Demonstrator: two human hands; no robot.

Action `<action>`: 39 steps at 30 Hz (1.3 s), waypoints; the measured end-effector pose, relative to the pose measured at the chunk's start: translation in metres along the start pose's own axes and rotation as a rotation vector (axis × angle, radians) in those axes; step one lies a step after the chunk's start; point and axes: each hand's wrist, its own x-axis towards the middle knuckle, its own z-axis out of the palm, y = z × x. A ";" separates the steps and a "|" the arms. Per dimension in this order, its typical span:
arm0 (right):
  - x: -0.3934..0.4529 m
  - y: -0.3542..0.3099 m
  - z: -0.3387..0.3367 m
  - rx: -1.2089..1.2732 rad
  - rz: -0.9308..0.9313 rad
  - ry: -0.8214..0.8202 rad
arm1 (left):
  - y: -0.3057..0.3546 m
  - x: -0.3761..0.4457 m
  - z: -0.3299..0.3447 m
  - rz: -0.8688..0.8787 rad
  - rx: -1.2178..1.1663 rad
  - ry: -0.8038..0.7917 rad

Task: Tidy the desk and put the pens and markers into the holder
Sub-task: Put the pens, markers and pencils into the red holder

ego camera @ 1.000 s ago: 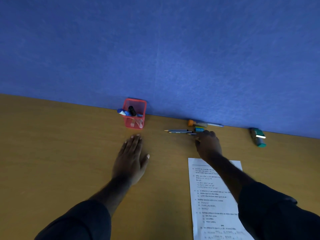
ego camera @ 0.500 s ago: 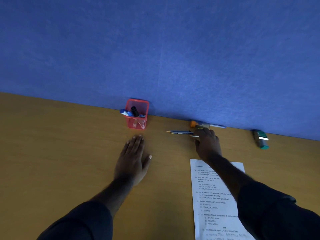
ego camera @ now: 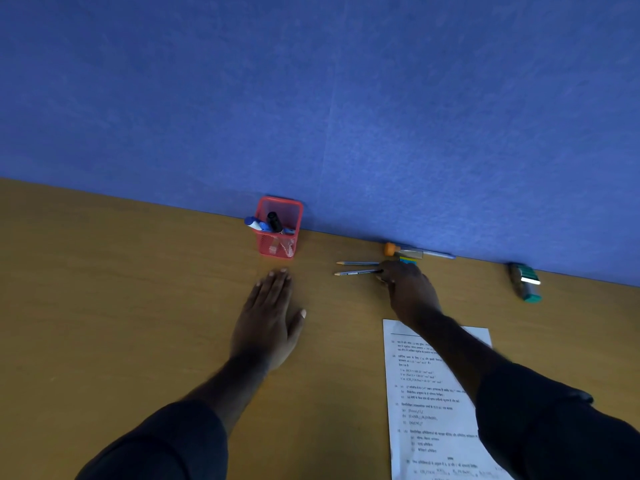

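Since a moment ago the right hand (ego camera: 408, 289) has drawn slightly toward the person, and the nearer pencil (ego camera: 356, 272) now lies angled away from the farther pencil (ego camera: 358, 263) instead of tight beside it. Both pencils lie flat on the desk (ego camera: 138, 306), points toward the holder (ego camera: 278, 227), with their back ends hidden under the right hand's fingertips (ego camera: 384, 271). Those fingers are curled down together over the nearer pencil's end, but whether they have truly pinched it or only rest on it I cannot tell, since the knuckles cover the contact.

Just beyond the hand, against the blue wall (ego camera: 346, 98), lie an orange-capped marker (ego camera: 403, 251) and a small blue-and-yellow thing, half hidden. The holder stands well to the left against the wall, already carrying a few markers and a pen. The left hand (ego camera: 268, 320) lies flat, fingers together, on the desk in front of the holder, holding nothing. A printed sheet (ego camera: 426, 393) lies under the right forearm, and a green stapler (ego camera: 524, 282) sits off to the right.

To do this pick well, I judge it best to close thumb and forefinger on one pencil, or square up both first so they lift as a pair. Lift before swinging left, so the points do not drag on the desk. The left hand could steady the light mesh holder, which might tip when the pencils drop in.
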 end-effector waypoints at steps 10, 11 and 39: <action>0.029 -0.033 -0.005 0.039 -0.247 0.070 | 0.000 0.000 0.000 0.000 0.001 0.008; 0.034 -0.035 -0.004 0.015 -0.247 0.051 | 0.000 0.000 0.000 -0.001 -0.002 0.011; 0.056 -0.067 0.001 -0.135 -0.046 -0.395 | 0.000 0.000 -0.002 -0.019 -0.007 -0.018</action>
